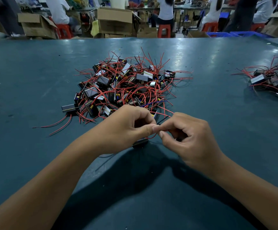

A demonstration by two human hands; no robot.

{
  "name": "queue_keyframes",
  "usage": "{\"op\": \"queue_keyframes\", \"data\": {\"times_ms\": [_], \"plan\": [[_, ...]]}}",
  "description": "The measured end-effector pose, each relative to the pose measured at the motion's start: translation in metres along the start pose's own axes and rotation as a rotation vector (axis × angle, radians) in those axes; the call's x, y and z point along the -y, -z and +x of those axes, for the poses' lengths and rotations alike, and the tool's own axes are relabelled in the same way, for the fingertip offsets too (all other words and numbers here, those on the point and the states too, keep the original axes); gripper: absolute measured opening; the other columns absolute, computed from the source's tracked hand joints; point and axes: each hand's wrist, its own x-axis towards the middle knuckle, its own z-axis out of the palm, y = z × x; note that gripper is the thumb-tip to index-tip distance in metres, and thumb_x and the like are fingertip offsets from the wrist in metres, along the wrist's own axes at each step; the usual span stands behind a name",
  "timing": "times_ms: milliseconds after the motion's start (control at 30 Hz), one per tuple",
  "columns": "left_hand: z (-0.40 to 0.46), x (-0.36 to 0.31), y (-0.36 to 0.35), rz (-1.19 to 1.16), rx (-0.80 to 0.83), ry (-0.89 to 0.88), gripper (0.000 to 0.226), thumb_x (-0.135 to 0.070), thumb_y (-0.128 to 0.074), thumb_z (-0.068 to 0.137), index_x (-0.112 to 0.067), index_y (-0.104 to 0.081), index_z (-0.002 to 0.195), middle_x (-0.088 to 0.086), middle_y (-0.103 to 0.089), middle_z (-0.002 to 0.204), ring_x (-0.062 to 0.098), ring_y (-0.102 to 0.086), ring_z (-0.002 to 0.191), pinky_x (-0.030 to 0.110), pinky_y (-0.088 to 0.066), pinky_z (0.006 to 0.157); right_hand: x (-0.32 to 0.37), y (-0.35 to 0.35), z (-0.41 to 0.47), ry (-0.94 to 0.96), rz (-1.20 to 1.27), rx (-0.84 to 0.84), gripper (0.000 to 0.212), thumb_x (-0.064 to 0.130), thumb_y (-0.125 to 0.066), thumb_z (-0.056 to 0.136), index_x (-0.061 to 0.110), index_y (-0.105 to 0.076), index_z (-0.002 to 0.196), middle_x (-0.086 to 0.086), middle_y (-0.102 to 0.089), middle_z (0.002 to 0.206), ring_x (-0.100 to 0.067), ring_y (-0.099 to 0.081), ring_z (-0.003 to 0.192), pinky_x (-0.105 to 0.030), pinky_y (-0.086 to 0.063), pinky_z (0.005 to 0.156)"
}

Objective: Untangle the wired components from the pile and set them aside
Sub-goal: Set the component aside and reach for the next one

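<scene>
1. Currently, one unit in work: left hand [128, 125] and right hand [184, 136] both curled, thumb and forefinger of each pinching the same red wire [153, 136] just in front of the main pile [126, 85].
2. Wire leads to a small black component [140, 143] hanging under the hands, near the counter [35, 72]; contact w/ surface cannot be told.
3. Done so far: a smaller group of set-aside components [272, 80] lies at the right edge of the counter, well apart from the pile. Partly cropped, so qty unknown.
4. Left to do: main pile looks much the larger; many black/silver units w/ red and black leads crossed over each other.
5. Est. progress: early stage, most of the sorting outstanding.
6. Held unit appears nearly free; one red lead runs back toward the pile, so separation not confirmed.
</scene>
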Motion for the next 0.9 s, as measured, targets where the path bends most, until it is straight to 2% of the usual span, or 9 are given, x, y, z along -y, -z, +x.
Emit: {"op": "queue_keyframes", "data": {"times_ms": [100, 200, 267, 367, 433, 500, 567, 633, 900], "plan": [[0.001, -0.002, -0.01, -0.277, -0.089, 0.228, 0.022, -0.018, -0.071, 0.091, -0.002, -0.07, 0.075, 0.001, -0.051, 0.057, 0.013, -0.036, 0.054, 0.023, -0.028, 0.049, 0.0, -0.003, -0.001, -0.026, -0.021, -0.042, 0.013, -0.004, -0.073, 0.079, 0.009, -0.073, 0.082, 0.014, -0.05, 0.07, -0.003, -0.047, 0.062, -0.008, -0.032, 0.062], [0.002, -0.004, -0.018, -0.513, -0.127, 0.411, 0.026, -0.009, -0.069, 0.089, -0.008, -0.07, 0.063, 0.004, -0.05, 0.056, 0.013, -0.036, 0.049, 0.019, -0.027, 0.042, 0.001, -0.006, -0.002, -0.018, -0.062, -0.054, 0.011, -0.001, -0.073, 0.08, 0.009, -0.07, 0.078, 0.015, -0.047, 0.069, -0.002, -0.045, 0.062, -0.008, -0.031, 0.063], [0.004, -0.006, -0.022, -0.61, -0.116, 0.48, 0.031, -0.005, -0.064, 0.087, -0.012, -0.068, 0.057, 0.003, -0.048, 0.054, 0.011, -0.034, 0.045, 0.019, -0.026, 0.04, 0.001, -0.006, -0.003, 0.015, -0.102, -0.049, 0.009, 0.001, -0.072, 0.08, 0.009, -0.069, 0.078, 0.019, -0.045, 0.071, 0.001, -0.045, 0.064, -0.008, -0.031, 0.064], [0.004, -0.007, -0.026, -0.62, -0.089, 0.501, 0.036, -0.009, -0.06, 0.088, -0.014, -0.065, 0.053, 0.002, -0.047, 0.053, 0.011, -0.032, 0.043, 0.017, -0.025, 0.041, 0.001, -0.006, -0.004, 0.044, -0.13, -0.046, 0.008, 0.001, -0.071, 0.08, 0.008, -0.069, 0.078, 0.022, -0.045, 0.074, 0.002, -0.045, 0.066, -0.008, -0.032, 0.066], [0.004, -0.006, -0.022, -0.519, -0.082, 0.41, 0.035, -0.016, -0.063, 0.093, -0.013, -0.066, 0.059, 0.004, -0.05, 0.054, 0.012, -0.038, 0.044, 0.018, -0.029, 0.041, 0.0, -0.004, -0.004, 0.017, -0.085, -0.042, 0.009, 0.0, -0.071, 0.08, 0.008, -0.069, 0.078, 0.018, -0.048, 0.072, 0.0, -0.047, 0.065, -0.008, -0.033, 0.065], [0.002, -0.001, -0.01, -0.282, -0.122, 0.203, 0.023, -0.019, -0.068, 0.094, -0.01, -0.067, 0.072, 0.005, -0.059, 0.063, 0.014, -0.048, 0.051, 0.023, -0.04, 0.047, 0.0, -0.002, -0.004, -0.007, -0.055, -0.031, 0.011, -0.001, -0.072, 0.081, 0.009, -0.069, 0.078, 0.018, -0.049, 0.071, -0.001, -0.048, 0.064, -0.008, -0.033, 0.064], [0.0, 0.004, 0.003, -0.037, -0.149, -0.034, 0.004, -0.018, -0.075, 0.089, -0.015, -0.072, 0.088, 0.0, -0.067, 0.078, 0.019, -0.059, 0.064, 0.03, -0.049, 0.061, 0.0, -0.001, -0.003, -0.016, -0.045, -0.022, 0.011, -0.001, -0.072, 0.081, 0.009, -0.069, 0.079, 0.018, -0.049, 0.07, -0.001, -0.048, 0.063, -0.008, -0.033, 0.064], [-0.001, 0.007, 0.008, 0.063, -0.134, -0.186, 0.012, -0.016, -0.079, 0.084, -0.016, -0.076, 0.096, -0.003, -0.068, 0.089, 0.017, -0.063, 0.076, 0.031, -0.051, 0.069, 0.0, -0.001, -0.003, -0.023, -0.029, -0.016, 0.008, 0.001, -0.071, 0.081, 0.009, -0.069, 0.079, 0.018, -0.048, 0.07, -0.001, -0.048, 0.063, -0.008, -0.032, 0.064], [0.003, 0.009, 0.002, 0.123, -0.148, -0.298, 0.018, -0.016, -0.079, 0.079, -0.008, -0.08, 0.095, -0.002, -0.072, 0.09, 0.012, -0.068, 0.081, 0.023, -0.052, 0.075, -0.001, -0.001, -0.004, -0.044, 0.026, 0.009, 0.009, 0.002, -0.073, 0.082, 0.01, -0.07, 0.081, 0.021, -0.047, 0.069, -0.001, -0.048, 0.063, -0.008, -0.032, 0.063]]}}
